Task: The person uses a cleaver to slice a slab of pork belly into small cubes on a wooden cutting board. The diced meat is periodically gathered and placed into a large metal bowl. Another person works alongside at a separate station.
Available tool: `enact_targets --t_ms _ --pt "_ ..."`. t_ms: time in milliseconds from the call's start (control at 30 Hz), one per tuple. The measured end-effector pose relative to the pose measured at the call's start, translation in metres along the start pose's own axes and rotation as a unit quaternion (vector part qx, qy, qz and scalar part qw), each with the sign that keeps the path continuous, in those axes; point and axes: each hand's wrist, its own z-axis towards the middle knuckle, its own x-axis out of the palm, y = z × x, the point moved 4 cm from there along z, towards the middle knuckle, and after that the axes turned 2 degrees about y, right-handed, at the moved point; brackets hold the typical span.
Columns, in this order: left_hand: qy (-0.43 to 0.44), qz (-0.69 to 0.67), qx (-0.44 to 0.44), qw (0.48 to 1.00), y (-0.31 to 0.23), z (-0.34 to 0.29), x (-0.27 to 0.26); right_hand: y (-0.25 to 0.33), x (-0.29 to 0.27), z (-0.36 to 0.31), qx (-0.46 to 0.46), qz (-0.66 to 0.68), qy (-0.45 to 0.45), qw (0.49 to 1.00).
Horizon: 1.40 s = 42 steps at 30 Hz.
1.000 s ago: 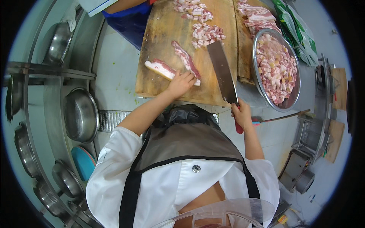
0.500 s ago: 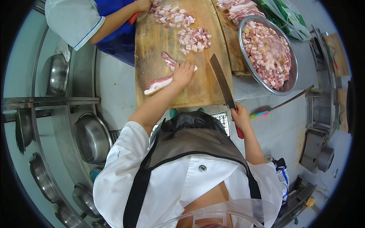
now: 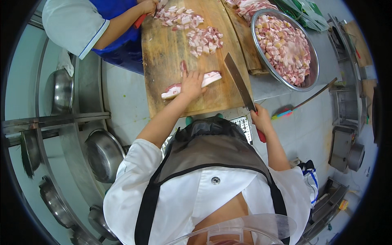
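Observation:
On the wooden cutting board (image 3: 163,53), my left hand (image 3: 192,85) lies across a long strip of pork belly (image 3: 212,77), gripping it around the middle. Both ends of the strip stick out past the fingers. A small reddish scrap of meat (image 3: 183,66) lies just beyond my fingertips. My right hand (image 3: 261,118) is wrapped round the red handle of a long-bladed knife (image 3: 241,83). Its blade reaches up and left over the board's right side, apart from the strip. Diced pork (image 3: 205,41) lies in a pile farther up the board.
A steel bowl heaped with diced pork (image 3: 283,49) stands at the right, beside a second board (image 3: 241,38) bearing pork slabs (image 3: 251,8). Across the board at upper left, a co-worker's hand (image 3: 148,6) holds a red-handled tool near more diced pork. Steel basins (image 3: 104,155) fill the left shelves.
My left hand has shifted the pork strip slightly right and turned it straighter across the board. My right hand still holds the knife in much the same position. The whole view has shifted slightly.

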Motion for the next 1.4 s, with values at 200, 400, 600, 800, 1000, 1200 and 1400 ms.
enact_targets --t_ms 200,400,600,800,1000,1200,1400 --pt "0.02 0.033 -0.066 0.997 -0.012 -0.013 0.006 -0.003 0.001 0.0 -0.003 -0.007 -0.009 1.0" --pt "-0.013 -0.03 -0.074 0.997 0.0 -0.022 -0.002 -0.002 0.004 0.0 0.007 -0.027 -0.011 1.0" --pt "0.026 -0.131 -0.034 0.99 0.032 -0.018 0.003 -0.005 0.003 0.003 0.003 -0.033 -0.011 0.999" --pt "-0.06 -0.296 -0.089 0.949 0.052 0.01 -0.02 -0.002 0.0 0.004 0.001 -0.028 -0.01 1.0" --pt "-0.123 -0.169 -0.002 0.978 0.015 0.035 -0.058 -0.001 -0.003 0.005 0.013 -0.031 0.01 0.999" --pt "-0.075 -0.026 0.005 0.997 -0.017 0.001 -0.01 -0.004 -0.004 0.006 0.01 -0.01 0.011 1.0" --pt "-0.02 -0.019 -0.039 0.999 -0.001 -0.045 0.019 0.0 -0.001 0.005 0.013 -0.003 0.01 1.0"
